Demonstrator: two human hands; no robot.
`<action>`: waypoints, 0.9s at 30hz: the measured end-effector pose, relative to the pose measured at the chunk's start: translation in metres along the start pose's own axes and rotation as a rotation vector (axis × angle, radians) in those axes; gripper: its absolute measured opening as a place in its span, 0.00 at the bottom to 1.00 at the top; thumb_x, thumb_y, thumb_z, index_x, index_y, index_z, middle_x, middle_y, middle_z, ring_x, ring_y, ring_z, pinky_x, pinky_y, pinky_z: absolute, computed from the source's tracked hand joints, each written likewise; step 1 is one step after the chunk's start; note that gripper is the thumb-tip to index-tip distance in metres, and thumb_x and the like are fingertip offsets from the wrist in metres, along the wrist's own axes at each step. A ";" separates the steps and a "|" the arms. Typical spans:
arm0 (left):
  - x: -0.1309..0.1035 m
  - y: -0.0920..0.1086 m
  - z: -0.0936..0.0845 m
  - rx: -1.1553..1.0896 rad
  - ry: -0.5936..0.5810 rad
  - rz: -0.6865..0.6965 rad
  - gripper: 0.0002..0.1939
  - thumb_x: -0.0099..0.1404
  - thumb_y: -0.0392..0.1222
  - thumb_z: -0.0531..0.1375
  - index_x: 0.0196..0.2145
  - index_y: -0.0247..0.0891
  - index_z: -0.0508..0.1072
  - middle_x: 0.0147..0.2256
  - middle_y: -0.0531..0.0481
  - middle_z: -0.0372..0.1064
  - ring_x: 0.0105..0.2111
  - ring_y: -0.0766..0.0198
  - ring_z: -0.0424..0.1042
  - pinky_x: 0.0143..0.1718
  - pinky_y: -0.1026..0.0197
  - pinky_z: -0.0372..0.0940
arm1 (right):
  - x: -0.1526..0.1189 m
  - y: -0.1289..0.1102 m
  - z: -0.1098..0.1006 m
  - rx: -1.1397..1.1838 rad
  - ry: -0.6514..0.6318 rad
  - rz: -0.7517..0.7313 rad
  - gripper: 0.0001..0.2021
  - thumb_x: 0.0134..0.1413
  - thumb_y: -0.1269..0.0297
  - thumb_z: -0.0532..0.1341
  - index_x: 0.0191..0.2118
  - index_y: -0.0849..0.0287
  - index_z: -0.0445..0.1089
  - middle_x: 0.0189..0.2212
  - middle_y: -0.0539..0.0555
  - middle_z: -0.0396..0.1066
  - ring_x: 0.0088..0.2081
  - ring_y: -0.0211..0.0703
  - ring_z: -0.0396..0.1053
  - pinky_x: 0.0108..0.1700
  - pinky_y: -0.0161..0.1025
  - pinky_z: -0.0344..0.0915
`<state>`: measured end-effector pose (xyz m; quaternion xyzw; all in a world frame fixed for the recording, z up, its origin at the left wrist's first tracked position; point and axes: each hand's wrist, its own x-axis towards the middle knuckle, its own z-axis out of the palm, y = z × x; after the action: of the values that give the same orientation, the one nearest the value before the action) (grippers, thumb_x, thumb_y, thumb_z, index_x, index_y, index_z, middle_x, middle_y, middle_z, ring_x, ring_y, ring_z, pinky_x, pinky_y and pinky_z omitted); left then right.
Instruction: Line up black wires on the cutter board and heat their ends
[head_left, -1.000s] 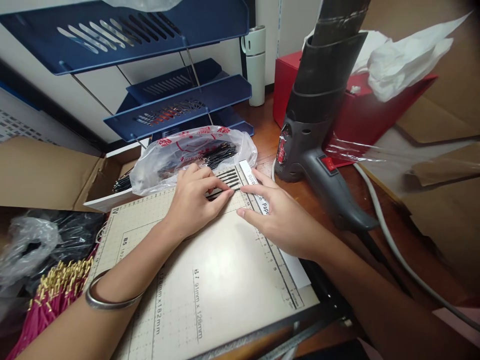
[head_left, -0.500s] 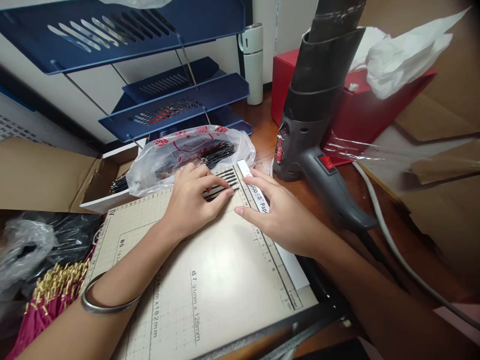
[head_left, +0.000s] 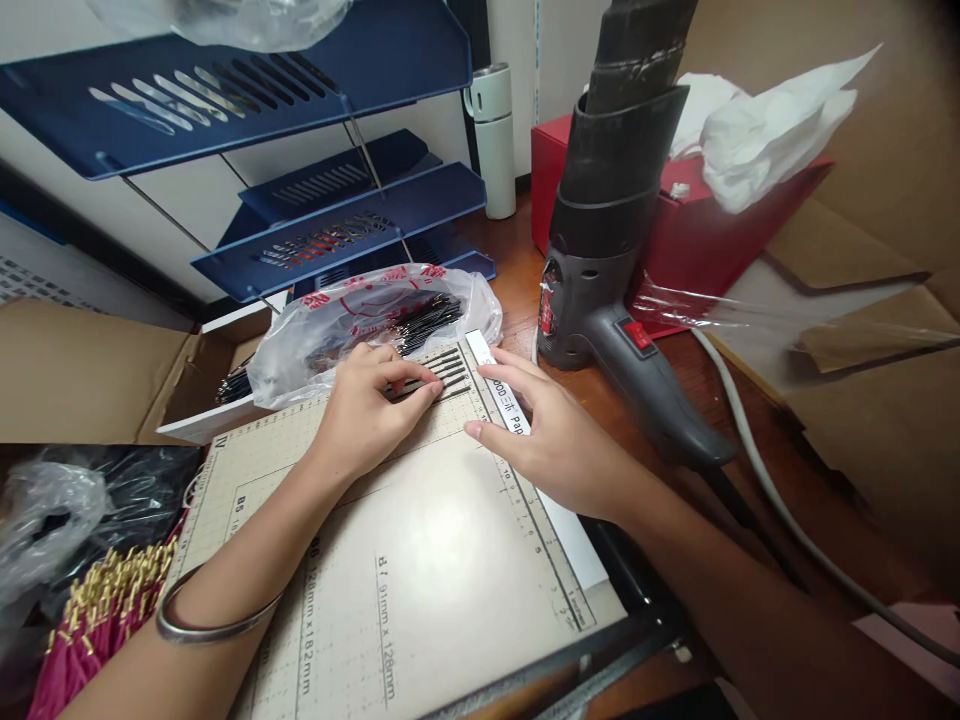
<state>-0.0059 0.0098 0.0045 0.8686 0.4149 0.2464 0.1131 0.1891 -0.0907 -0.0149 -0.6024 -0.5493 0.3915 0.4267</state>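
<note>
My left hand [head_left: 371, 405] lies over the upper part of a cream paper trimmer board [head_left: 427, 560]. Its thumb and index finger are pinched together at one of several thin black cords [head_left: 452, 368], which lie side by side on the printed grid. The palm and fingers hide the cords' other ends. My right hand [head_left: 536, 425] rests at the board's right edge, thumb and fingers apart, beside a white lettered strip [head_left: 566, 520]. Nothing shows between its fingers.
A plastic bag [head_left: 315, 340] of black cords sits behind the board. Gold-tipped magenta cords [head_left: 97, 610] lie at left. On the right stands a heat gun [head_left: 607, 270] with its cable, before a red box [head_left: 547, 180]. Blue shelves [head_left: 405, 205] and a pale bottle [head_left: 495, 150] are behind.
My left thumb and index finger have shifted left from the cords' right ends, uncovering more of them. My right hand stays by the white strip. The whole view has shifted slightly.
</note>
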 end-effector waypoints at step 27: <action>0.006 -0.002 0.005 0.010 0.035 -0.026 0.10 0.66 0.46 0.65 0.32 0.42 0.85 0.25 0.50 0.67 0.33 0.59 0.64 0.39 0.54 0.59 | 0.011 -0.004 0.004 -0.005 -0.096 0.016 0.38 0.54 0.52 0.70 0.68 0.62 0.68 0.79 0.64 0.42 0.79 0.65 0.46 0.78 0.58 0.50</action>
<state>-0.0016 0.0158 0.0009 0.8591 0.4294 0.2579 0.1046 0.1853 -0.0792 -0.0121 -0.5883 -0.5654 0.4220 0.3952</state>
